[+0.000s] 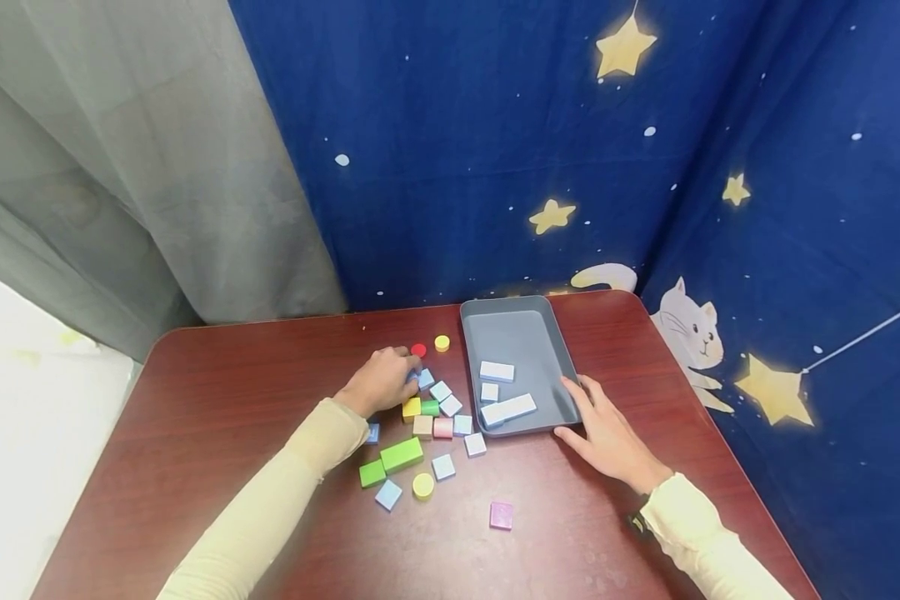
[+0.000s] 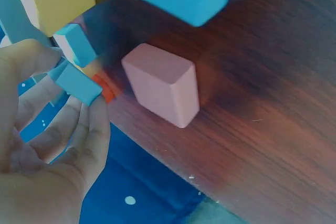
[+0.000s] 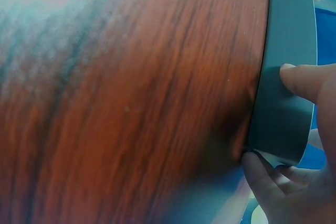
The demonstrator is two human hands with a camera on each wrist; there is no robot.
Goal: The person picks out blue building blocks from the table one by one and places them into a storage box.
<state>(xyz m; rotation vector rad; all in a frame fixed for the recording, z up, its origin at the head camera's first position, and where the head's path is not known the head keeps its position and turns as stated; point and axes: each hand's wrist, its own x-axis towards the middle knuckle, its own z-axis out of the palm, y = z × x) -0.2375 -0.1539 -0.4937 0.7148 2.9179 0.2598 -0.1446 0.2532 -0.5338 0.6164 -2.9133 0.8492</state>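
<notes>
My left hand is over the far left part of a group of colored blocks. In the left wrist view its thumb and fingertips pinch a small blue block. Close by are a second blue block, a yellow block and a pinkish block. My right hand holds the near right corner of a grey tray. Its thumb presses the tray's outer wall in the right wrist view, with other fingers around the corner. Inside the tray lie several white-blue blocks.
Around the left hand lie a red disc, a yellow disc, a long green block, a yellow cylinder and several pale blue blocks. A purple block lies nearer the front. Curtains hang behind the table.
</notes>
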